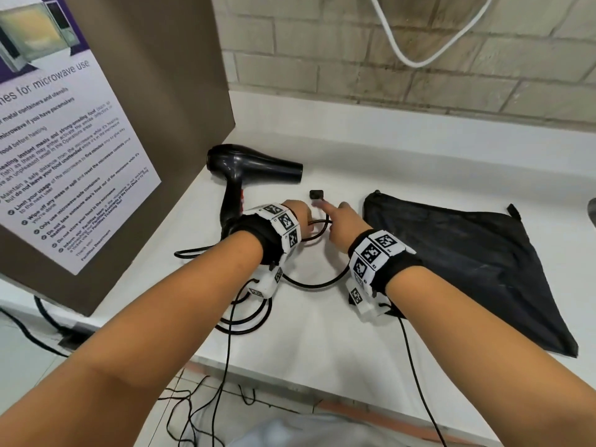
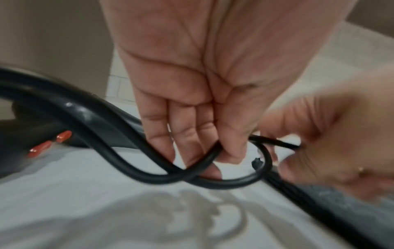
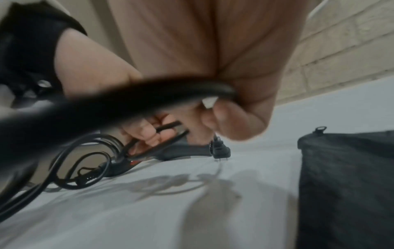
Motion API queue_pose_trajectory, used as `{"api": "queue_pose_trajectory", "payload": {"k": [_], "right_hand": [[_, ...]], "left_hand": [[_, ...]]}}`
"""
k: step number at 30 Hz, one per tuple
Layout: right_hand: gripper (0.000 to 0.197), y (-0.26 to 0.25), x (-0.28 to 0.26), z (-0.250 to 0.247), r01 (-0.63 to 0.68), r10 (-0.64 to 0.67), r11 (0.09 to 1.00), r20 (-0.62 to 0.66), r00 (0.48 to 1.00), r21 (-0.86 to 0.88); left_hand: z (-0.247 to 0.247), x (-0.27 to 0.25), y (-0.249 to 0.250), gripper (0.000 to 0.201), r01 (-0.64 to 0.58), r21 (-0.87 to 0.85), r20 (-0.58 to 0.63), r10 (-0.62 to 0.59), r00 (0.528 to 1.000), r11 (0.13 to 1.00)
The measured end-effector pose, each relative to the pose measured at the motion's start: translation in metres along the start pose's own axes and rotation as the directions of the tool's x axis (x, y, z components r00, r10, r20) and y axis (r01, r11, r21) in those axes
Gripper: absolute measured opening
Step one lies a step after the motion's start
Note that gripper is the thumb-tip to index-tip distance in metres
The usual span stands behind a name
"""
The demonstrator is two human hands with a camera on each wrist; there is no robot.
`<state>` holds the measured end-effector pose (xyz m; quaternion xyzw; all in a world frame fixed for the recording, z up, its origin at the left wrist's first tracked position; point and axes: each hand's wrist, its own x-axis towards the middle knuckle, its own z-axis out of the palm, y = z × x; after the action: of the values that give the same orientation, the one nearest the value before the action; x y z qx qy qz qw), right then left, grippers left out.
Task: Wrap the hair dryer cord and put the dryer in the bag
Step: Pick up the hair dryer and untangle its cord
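The task looks barely begun. The hair dryer point(image 1: 245, 171) lies on the white counter point(image 1: 322, 324) at about 11 o'clock from the hands, not yet bagged. Its cord point(image 1: 309, 282) sprawls in loose loops toward 6 o'clock, and the plug point(image 1: 316, 194) sits free at 12 o'clock. The left hand point(image 2: 198, 101) curls its fingers round a loop of cord; the right hand point(image 3: 213, 75) also pinches a strand. The black bag point(image 1: 467, 262) lies flat at 3 o'clock. Most of the wrapping, and all the bagging, seem left to do.
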<state>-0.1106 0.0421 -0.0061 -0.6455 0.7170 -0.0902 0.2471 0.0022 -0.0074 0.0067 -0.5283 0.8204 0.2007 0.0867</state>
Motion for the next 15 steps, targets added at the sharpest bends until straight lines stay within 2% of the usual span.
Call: {"api": "queue_pose_trajectory", "payload": {"k": [2, 4, 6, 9, 11, 15], "right_hand": [[0.045, 0.002, 0.002, -0.001, -0.014, 0.020, 0.995, 0.061, 0.998, -0.102], [0.030, 0.003, 0.003, -0.004, 0.008, -0.001, 0.988, 0.047, 0.999, -0.155], [0.025, 0.001, 0.002, -0.009, 0.034, -0.028, 0.983, 0.036, 0.999, -0.180], [0.025, 0.000, -0.003, -0.018, 0.028, -0.025, 0.987, 0.018, 1.000, -0.155], [0.025, 0.003, -0.007, -0.022, 0.033, -0.031, 0.990, 0.014, 0.999, -0.134], [0.024, 0.005, -0.013, -0.028, 0.074, -0.073, 0.997, -0.021, 0.997, 0.018]], "left_hand": [[-0.009, -0.005, -0.004, 0.021, -0.017, -0.084, 0.011, 0.018, 1.000, 0.996], [-0.015, -0.010, -0.008, 0.021, -0.011, -0.201, 0.013, 0.014, 1.000, 0.980], [-0.021, -0.018, -0.010, 0.023, -0.027, -0.259, -0.081, 0.006, 0.997, 0.965], [-0.031, -0.034, -0.018, 0.032, -0.050, -0.277, -0.274, -0.029, 0.961, 0.960], [-0.031, -0.047, -0.020, 0.037, -0.059, -0.287, -0.328, -0.040, 0.944, 0.956], [-0.009, -0.063, -0.013, 0.034, -0.123, -0.255, -0.240, 0.060, 0.969, 0.959]]}}
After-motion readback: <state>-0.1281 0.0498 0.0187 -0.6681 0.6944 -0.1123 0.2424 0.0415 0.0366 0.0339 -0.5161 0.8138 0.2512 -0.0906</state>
